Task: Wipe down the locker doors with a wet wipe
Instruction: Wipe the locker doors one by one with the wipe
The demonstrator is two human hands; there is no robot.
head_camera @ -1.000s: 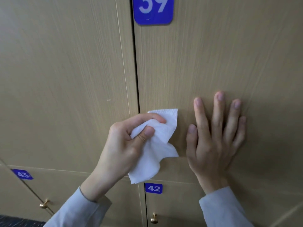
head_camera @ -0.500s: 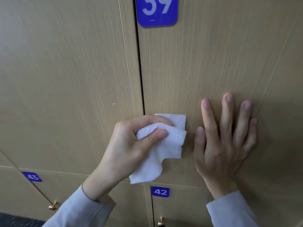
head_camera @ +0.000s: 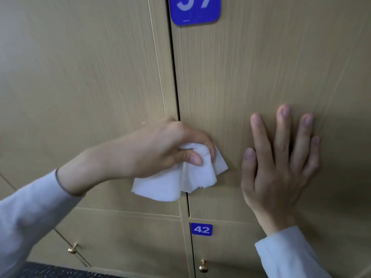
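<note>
Tan wood-grain locker doors fill the view. My left hand (head_camera: 160, 147) grips a crumpled white wet wipe (head_camera: 180, 177), holding it against the lower part of the door marked 39 (head_camera: 261, 67), right by the dark gap between two doors. The wipe's loose end hangs below my fingers. My right hand (head_camera: 281, 167) lies flat on the same door, fingers spread and straight, just right of the wipe.
A blue number plate (head_camera: 194, 11) sits at the top of door 39. Below is door 42 (head_camera: 230, 247) with its blue plate (head_camera: 201, 229) and a brass knob (head_camera: 203, 266). Another brass knob (head_camera: 72, 248) is at lower left. Dark floor (head_camera: 60, 271) shows at the bottom.
My left hand has turned over, knuckles now up, and pressed the wipe to the door near the gap. The right hand stays flat in place.
</note>
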